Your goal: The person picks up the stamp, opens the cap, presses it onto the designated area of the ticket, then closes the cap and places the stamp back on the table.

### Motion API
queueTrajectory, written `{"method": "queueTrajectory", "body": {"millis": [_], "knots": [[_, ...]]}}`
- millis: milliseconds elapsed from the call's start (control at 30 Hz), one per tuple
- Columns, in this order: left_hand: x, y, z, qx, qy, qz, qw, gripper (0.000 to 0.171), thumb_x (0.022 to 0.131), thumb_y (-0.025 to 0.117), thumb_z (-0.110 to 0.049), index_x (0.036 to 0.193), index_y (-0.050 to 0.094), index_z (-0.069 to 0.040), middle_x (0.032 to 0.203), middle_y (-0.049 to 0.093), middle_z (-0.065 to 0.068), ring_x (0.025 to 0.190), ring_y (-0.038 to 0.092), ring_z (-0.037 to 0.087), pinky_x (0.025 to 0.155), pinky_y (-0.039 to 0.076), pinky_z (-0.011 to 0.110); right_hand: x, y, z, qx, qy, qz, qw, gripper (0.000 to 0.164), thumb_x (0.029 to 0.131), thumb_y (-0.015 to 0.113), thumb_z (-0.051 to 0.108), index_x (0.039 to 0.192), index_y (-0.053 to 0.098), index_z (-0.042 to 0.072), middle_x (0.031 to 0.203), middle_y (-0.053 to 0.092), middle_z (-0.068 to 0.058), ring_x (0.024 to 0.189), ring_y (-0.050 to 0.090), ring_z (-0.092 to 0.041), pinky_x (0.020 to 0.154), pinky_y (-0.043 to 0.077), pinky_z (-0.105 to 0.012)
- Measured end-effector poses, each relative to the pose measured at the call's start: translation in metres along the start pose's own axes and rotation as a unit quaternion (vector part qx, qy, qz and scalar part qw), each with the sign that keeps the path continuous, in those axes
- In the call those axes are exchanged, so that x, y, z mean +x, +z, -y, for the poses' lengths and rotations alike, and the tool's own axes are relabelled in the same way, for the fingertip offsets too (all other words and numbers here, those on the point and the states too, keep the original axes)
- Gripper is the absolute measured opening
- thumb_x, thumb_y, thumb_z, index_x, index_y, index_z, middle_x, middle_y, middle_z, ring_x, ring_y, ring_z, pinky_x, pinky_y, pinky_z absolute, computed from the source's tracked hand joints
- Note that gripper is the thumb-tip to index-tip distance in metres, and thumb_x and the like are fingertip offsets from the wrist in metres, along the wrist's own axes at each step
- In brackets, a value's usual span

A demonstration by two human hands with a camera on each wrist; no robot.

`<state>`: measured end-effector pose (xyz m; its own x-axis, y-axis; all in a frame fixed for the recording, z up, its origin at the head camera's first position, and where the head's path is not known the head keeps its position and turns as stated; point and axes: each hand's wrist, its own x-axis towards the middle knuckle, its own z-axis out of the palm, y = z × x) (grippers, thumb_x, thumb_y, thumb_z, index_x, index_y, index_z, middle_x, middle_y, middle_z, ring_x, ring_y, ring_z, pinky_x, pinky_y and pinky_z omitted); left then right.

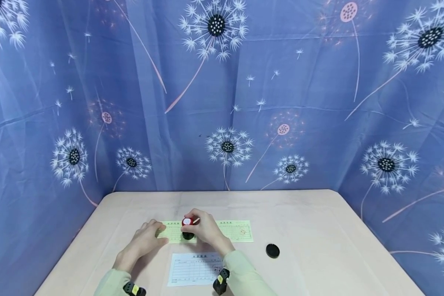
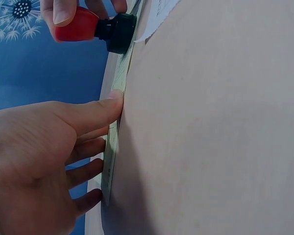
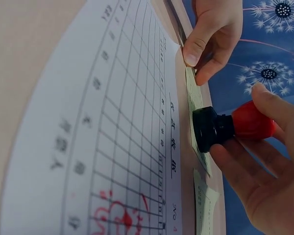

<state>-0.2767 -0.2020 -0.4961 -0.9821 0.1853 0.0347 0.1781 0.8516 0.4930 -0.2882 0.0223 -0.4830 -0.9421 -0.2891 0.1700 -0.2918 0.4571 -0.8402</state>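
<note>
My right hand (image 1: 206,227) holds a rubber stamp by its red knob (image 3: 253,121), thumb on one side and fingers on the other. The stamp's black base (image 3: 211,128) stands on a pale green printed slip (image 1: 173,235). At the slip's left end rests my left hand (image 1: 144,239), fingers spread and fairly straight, thumb (image 2: 110,105) along the near edge. The underside of the stamp is hidden against the paper. Another green slip (image 1: 240,231), bearing a red stamp mark, lies to the right, partly behind my right hand.
A white printed form (image 1: 192,271) lies nearer to me, its right side under my right forearm; a red mark (image 3: 122,220) shows on it. A round black lid (image 1: 272,250) sits to the right on the pale tabletop (image 1: 318,246). Blue dandelion-print curtains (image 1: 192,144) surround the table.
</note>
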Motion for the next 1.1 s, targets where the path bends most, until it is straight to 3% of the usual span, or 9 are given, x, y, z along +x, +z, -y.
{"method": "queueTrajectory", "body": {"millis": [1100], "knots": [[0.0016, 0.0008, 0.0016, 0.004, -0.015, 0.006, 0.9999, 0.044, 0.084, 0.077, -0.025, 0.119, 0.066, -0.003, 0.122, 0.060, 0.011, 0.114, 0.053, 0.032, 0.100, 0.041, 0.057, -0.0012, 0.0026, -0.0004, 0.015, 0.004, 0.000, 1.000, 0.029, 0.083, 0.082, 0.023, 0.108, 0.069, 0.015, 0.100, 0.071, -0.003, 0.081, 0.065, -0.007, 0.068, 0.054, -0.019]]}}
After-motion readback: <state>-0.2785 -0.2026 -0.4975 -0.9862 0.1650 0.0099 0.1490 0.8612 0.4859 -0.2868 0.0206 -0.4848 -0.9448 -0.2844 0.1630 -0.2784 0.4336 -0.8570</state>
